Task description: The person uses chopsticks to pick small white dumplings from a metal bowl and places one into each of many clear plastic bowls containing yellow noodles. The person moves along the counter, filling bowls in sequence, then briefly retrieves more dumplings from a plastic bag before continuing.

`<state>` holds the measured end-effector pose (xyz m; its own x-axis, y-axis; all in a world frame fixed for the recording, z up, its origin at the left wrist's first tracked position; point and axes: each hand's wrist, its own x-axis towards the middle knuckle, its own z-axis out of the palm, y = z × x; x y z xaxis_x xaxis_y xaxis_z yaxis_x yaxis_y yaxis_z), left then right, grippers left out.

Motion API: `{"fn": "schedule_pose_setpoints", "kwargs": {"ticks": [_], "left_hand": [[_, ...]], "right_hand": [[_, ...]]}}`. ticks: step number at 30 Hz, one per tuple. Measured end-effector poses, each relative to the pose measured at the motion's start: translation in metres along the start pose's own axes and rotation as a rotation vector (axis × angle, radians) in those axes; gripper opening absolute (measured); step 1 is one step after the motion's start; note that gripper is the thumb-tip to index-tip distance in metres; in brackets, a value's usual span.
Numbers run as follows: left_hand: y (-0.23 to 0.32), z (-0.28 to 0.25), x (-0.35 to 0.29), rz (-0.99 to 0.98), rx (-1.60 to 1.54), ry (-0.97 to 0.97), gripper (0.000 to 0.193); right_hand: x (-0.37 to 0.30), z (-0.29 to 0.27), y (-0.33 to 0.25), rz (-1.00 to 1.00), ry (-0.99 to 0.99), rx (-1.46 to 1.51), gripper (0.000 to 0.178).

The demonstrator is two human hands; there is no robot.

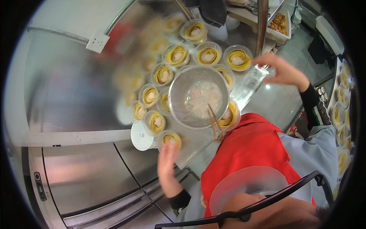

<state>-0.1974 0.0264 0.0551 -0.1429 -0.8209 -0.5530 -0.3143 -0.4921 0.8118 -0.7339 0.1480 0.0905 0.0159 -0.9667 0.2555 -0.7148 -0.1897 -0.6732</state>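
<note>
On a metal table, a large metal bowl (178,95) holds pale, wet-looking pieces (204,98), with brown chopsticks (212,121) leaning out of it. Clear round tubs surround it, each with yellow noodles and many topped by a pale lump. My left hand (167,162) reaches up at the near-left tub (174,136), its fingers stretched over the near rim; whether they touch the contents cannot be made out. At the table's right end, my right hand (281,71) hangs with fingers stretched and apart, holding nothing visible. It is nearest the far-right tub (238,58). Both hands are somewhat blurred.
Steel cabinet doors (89,177) stand at the lower left, below a wall with a white socket (97,42). A white lid (142,136) lies beside the tubs. A metal post (262,26) rises at the back. More noodle tubs (337,114) line the right side.
</note>
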Motion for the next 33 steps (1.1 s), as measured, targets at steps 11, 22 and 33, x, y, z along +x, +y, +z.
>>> {"fn": "schedule_pose_setpoints", "kwargs": {"ticks": [11,22,33], "left_hand": [[-0.069,0.101,0.099,-0.387,-0.744,-0.721,0.069],[-0.065,0.129,0.108,-0.245,-0.787,-0.54,0.041],[-0.035,0.189,0.016,-0.124,-0.466,-0.68,0.044]], "right_hand": [[0.052,0.243,-0.107,-0.297,-0.069,-0.338,0.021],[0.011,0.2,-0.138,0.024,0.357,0.011,0.012],[-0.035,0.126,-0.115,0.217,0.524,0.176,0.012]]}}
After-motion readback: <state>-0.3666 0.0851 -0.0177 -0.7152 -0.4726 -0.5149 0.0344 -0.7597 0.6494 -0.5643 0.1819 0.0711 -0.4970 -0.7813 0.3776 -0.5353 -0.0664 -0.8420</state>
